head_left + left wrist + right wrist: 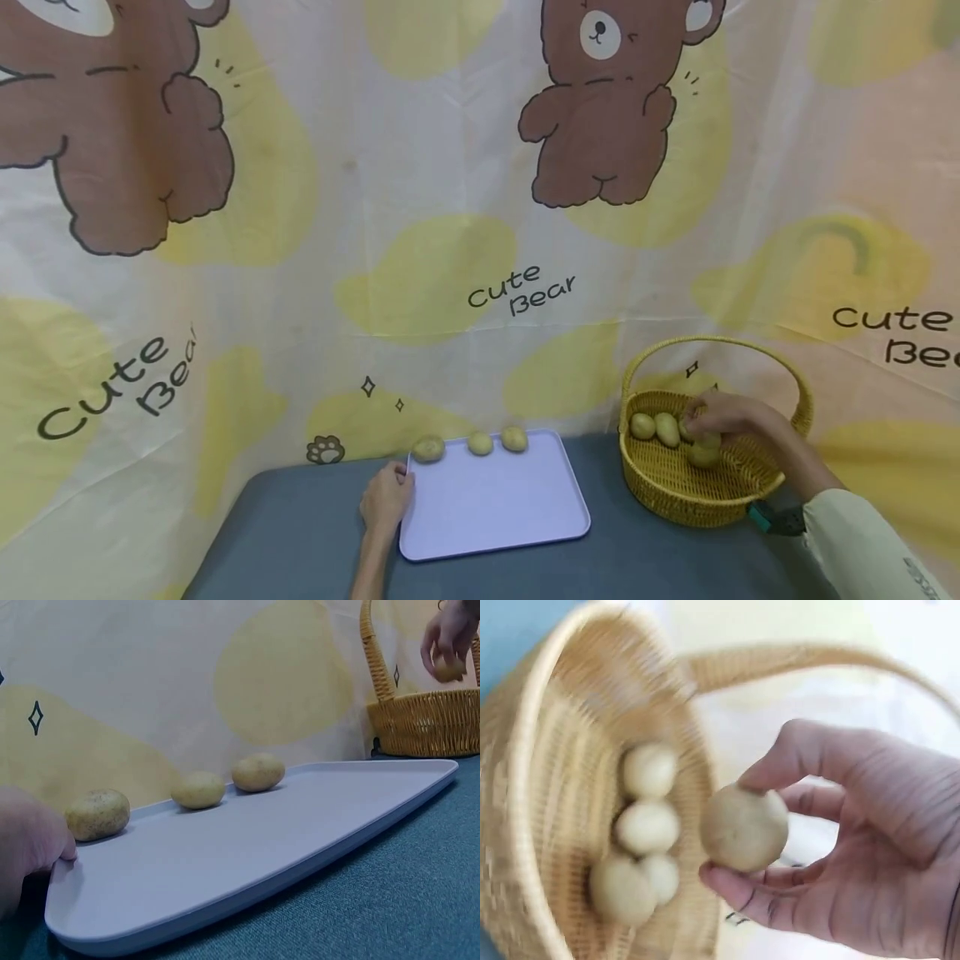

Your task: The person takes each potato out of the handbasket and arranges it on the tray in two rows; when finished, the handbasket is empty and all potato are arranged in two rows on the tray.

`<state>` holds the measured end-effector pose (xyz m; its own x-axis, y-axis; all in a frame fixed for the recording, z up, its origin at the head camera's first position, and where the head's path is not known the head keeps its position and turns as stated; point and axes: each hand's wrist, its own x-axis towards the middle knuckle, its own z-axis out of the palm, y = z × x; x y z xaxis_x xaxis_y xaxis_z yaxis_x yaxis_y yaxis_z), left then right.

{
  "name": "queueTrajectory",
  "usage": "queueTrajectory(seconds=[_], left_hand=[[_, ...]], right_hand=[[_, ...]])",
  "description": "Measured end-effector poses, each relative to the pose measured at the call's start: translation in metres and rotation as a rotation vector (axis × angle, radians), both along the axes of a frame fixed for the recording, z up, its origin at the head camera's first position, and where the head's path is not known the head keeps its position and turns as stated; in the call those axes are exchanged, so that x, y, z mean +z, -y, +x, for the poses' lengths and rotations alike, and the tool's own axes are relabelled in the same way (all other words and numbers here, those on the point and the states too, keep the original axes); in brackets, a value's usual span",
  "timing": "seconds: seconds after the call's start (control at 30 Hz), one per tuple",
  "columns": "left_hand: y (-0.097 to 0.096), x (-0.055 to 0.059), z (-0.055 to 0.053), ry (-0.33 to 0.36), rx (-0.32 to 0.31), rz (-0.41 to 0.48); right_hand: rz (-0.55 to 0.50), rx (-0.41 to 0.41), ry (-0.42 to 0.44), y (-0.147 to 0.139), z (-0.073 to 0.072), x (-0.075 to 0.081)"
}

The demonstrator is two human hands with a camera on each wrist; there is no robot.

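Observation:
My right hand [726,414] pinches a round potato [744,826] between thumb and fingers, raised over the yellow wicker basket [675,498]. Inside that basket lie several more potatoes [649,826], blurred in the right wrist view. On the left, my left hand [386,500] grips the left rim of a pale lilac tray [495,504]; in the left wrist view its fingertips sit at the tray's edge. Along the tray's far side rest three potatoes: a larger one [97,814] closest to the left hand, then a second [198,790] and a third [258,772].
Tray and basket stand on a dark blue-grey table [307,533], the basket to the tray's right with a tall arched handle [712,339]. A printed bear curtain [420,275] hangs right behind the table's far edge.

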<state>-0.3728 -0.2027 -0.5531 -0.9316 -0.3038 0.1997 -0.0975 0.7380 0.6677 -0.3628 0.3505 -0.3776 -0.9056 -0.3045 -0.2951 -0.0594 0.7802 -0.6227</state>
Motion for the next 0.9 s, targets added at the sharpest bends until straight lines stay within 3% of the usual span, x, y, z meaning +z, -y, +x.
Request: queueTrajectory(seconds=[0.13,0.27,0.43,0.53,0.67,0.9], left_hand=[[0.001,0.0,0.001,0.003,0.0,-0.004],[0.002,-0.001,0.001,-0.009,-0.006,-0.003],[0.001,-0.002,-0.001,-0.031,0.0,-0.002],[0.001,-0.002,-0.002,-0.039,0.007,-0.002],[0.0,-0.002,-0.002,-0.039,0.009,0.004],[0.001,-0.002,-0.002,-0.024,0.009,-0.003]], right_hand=[[-0.177,0.034,-0.09,0.007,0.015,0.004],[-0.31,-0.023,-0.151,0.024,0.03,0.003],[-0.427,-0.02,-0.193,0.059,0.036,0.001],[-0.431,0.041,-0.247,0.086,0.029,-0.003],[-0.363,0.073,-0.33,0.121,0.01,-0.017],[-0.174,0.111,-0.597,0.167,-0.038,-0.061]])
